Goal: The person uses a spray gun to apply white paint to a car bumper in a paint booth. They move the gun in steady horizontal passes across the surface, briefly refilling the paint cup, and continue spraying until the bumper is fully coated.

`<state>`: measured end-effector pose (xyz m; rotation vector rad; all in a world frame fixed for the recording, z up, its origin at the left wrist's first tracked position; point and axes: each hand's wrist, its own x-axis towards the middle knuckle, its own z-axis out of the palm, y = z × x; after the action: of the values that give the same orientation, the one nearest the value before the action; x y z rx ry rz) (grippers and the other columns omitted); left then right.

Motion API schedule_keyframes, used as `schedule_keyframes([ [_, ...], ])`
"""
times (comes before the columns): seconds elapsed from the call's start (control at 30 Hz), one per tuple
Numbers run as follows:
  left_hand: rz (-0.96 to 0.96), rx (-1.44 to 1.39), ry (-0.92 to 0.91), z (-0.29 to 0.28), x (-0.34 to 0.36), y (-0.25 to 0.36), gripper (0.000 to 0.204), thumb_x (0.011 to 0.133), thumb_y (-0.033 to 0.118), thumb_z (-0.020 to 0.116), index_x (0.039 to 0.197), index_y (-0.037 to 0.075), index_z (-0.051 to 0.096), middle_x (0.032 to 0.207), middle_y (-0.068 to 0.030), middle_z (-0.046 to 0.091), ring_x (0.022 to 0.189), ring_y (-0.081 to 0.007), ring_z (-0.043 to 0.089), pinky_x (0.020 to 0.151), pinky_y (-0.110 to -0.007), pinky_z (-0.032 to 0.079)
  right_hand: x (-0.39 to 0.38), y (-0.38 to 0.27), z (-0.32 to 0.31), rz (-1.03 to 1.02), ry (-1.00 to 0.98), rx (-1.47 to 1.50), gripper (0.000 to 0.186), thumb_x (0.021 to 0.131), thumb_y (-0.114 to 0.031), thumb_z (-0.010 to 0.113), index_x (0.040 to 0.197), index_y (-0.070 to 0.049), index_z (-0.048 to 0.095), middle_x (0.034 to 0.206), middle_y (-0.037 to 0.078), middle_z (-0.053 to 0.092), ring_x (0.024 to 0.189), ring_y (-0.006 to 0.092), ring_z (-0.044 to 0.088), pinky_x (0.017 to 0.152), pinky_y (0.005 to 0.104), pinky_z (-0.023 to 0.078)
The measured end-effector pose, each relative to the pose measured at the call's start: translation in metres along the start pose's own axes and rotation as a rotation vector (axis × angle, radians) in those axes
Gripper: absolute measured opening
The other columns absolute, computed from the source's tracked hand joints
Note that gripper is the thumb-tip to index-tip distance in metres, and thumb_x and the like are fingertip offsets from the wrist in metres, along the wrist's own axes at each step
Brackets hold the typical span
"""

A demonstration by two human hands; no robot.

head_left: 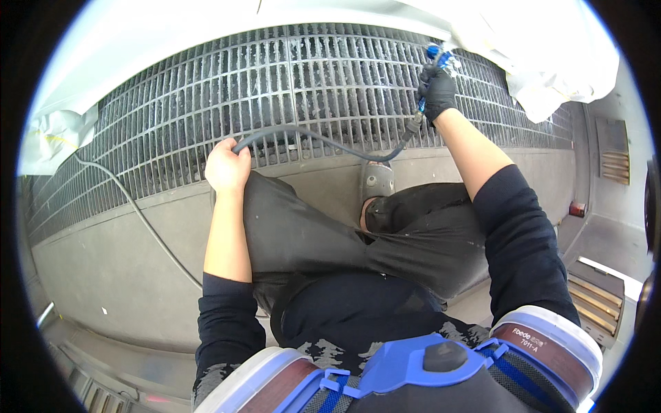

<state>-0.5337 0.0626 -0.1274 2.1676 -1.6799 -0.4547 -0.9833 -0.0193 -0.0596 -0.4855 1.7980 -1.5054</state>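
Note:
In a black glove, my right hand (439, 91) is closed round the handle of a blue and silver spray gun (441, 56) at the far right, beside the white covered surface. A grey air hose (330, 142) runs from the fitting under the gun in a slack curve to the left. My bare left hand (228, 167) grips that hose above my left knee. Beyond my left hand, another stretch of hose (131, 199) crosses the floor to the far left; the part between is hidden behind my arm and leg.
A metal floor grating (289, 89) spans the area ahead, with grey floor (110, 275) nearer me. White sheeting (551, 76) hangs at the right, and more sheeting (58, 141) at the left. A small red can-like object (577, 208) stands by the right wall. My respirator (427, 368) fills the bottom edge.

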Motion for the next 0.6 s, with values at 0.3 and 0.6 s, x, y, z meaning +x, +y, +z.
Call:
schedule_keyframes([
  [0.3,-0.260,-0.738,0.747,-0.053,-0.026,-0.053,0.043,0.094,0.015,0.077,0.064,0.007,0.046,0.061,0.0064,0.040,0.060,-0.0057,0.034,0.053,-0.029,0.027,-0.039,0.087,0.113,0.259,-0.277,0.447,0.010,0.093,-0.018,0.054,0.088,-0.011,0.059,0.070,0.004,0.054,0.051,0.0212,0.047,0.050,0.0351,0.040],
  [0.6,-0.450,-0.499,0.999,-0.100,-0.078,-0.091,0.054,0.096,0.017,0.078,0.063,0.009,0.036,0.063,0.0066,0.033,0.064,-0.0062,0.027,0.055,-0.027,0.024,-0.133,0.142,0.223,0.265,-0.732,0.343,0.016,0.091,-0.016,0.056,0.077,-0.009,0.060,0.061,0.004,0.051,0.051,0.0166,0.049,0.052,0.0325,0.040],
])
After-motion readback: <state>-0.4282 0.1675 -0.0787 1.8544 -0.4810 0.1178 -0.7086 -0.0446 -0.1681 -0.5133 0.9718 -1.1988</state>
